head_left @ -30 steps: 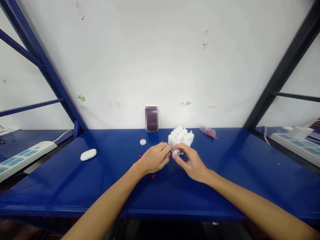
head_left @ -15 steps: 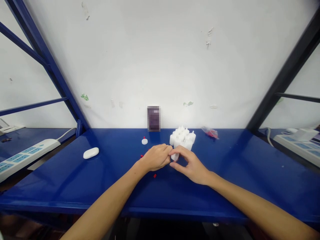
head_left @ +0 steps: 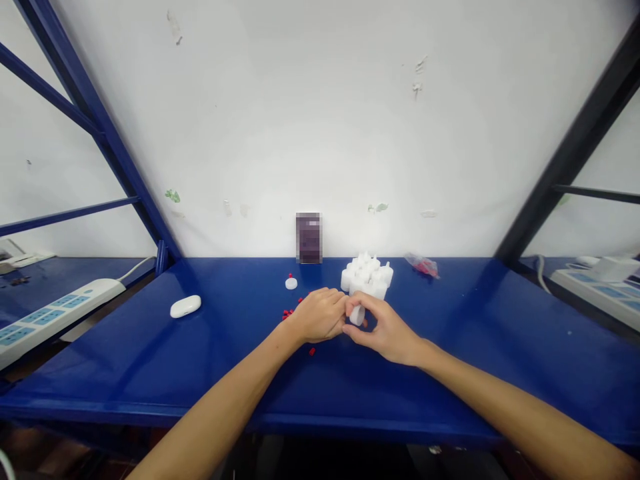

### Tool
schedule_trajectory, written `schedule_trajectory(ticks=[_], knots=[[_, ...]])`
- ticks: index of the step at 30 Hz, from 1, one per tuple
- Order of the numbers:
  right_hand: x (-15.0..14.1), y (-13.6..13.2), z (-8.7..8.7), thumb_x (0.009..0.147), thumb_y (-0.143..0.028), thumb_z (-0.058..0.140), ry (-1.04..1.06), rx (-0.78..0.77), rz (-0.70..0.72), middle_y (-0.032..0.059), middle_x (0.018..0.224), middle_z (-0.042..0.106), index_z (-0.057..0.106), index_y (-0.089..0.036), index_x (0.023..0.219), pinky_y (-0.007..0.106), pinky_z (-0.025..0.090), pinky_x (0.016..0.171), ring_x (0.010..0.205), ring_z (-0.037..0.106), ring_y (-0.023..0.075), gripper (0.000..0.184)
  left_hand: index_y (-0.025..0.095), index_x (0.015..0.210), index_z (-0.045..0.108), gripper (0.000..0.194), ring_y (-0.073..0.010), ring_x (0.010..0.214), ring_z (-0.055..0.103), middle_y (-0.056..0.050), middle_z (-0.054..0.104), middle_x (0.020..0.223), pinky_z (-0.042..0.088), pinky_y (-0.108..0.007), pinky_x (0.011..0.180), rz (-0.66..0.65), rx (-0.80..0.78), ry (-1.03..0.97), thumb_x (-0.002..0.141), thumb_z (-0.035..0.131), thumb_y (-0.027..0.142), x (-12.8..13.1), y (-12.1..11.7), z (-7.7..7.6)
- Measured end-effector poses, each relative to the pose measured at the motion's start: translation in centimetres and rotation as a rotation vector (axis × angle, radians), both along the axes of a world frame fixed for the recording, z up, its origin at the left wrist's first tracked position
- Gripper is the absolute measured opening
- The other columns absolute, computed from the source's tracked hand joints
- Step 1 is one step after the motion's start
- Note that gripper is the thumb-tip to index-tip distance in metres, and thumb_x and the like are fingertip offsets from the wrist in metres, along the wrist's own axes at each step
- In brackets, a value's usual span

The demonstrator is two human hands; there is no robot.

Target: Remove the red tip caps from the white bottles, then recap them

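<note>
In the head view, a clear bag contains red pieces, and white bottles stand close together. Small red caps lie on the blue table, before a white wall. The left hand is curled; its grip I cannot tell. The right hand curves thumb and forefinger around a white container, between both hands; how firmly, I cannot tell.

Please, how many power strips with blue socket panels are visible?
2. One left power strip lies at the left edge of the picture, one right power strip at the right edge. Others may be hidden.
</note>
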State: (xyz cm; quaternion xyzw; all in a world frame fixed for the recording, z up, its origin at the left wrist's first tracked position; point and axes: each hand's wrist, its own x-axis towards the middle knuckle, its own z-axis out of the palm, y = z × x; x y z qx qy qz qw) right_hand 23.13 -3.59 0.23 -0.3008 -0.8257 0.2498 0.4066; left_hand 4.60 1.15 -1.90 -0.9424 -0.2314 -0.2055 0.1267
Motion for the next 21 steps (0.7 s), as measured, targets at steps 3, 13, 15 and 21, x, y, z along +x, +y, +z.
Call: schedule_trajectory(ticks=[3,13,15,21], knots=[[-0.1,-0.1,-0.2,0.081,-0.036,0.071,-0.004,0.077,-0.023,-0.0026,0.072,0.055,0.050,-0.021,0.080,0.024,0.041,0.057,0.062,0.047,0.0119,0.026,0.019,0.076,0.044,0.042,-0.0207,0.067,0.049,-0.007,0.053,0.071,0.040,-0.034,0.067,-0.042,0.033,0.029,0.099,0.019,0.043,0.5,0.0,-0.2],[2.2,0.6,-0.1,0.093,-0.026,0.053,-0.190,0.326,-0.121,0.0063,0.093,0.064,0.059,-0.021,0.104,0.034,0.051,0.076,0.084,0.061,0.0195,0.013,0.020,0.077,0.049,0.022,-0.0191,0.066,0.051,-0.004,0.058,0.072,0.037,-0.031,0.065,0.473,-0.177,-0.145,0.090,0.031,0.019,-6.1,1.8,2.3],[2.4,0.9,-0.2,0.095,-0.021,0.047,-0.314,0.310,-0.132,0.0085,0.104,0.064,0.059,-0.021,0.114,0.038,0.052,0.084,0.096,0.062,0.0219,0.022,0.020,0.069,0.048,0.024,-0.0177,0.061,0.050,-0.002,0.057,0.067,0.033,-0.030,0.061,0.474,-0.262,-0.063,0.089,0.035,0.021,-7.0,2.1,2.3],[2.4,1.2,-1.3,0.092,-0.023,0.054,-0.637,0.228,-0.252,0.0062,0.101,0.059,0.063,-0.020,0.100,0.030,0.050,0.059,0.065,0.061,0.0155,0.013,0.019,0.051,0.041,0.033,-0.0160,0.052,0.047,-0.001,0.050,0.054,0.022,-0.031,0.053,0.436,-0.336,0.093,0.082,0.048,0.028,-6.8,2.0,1.7]])
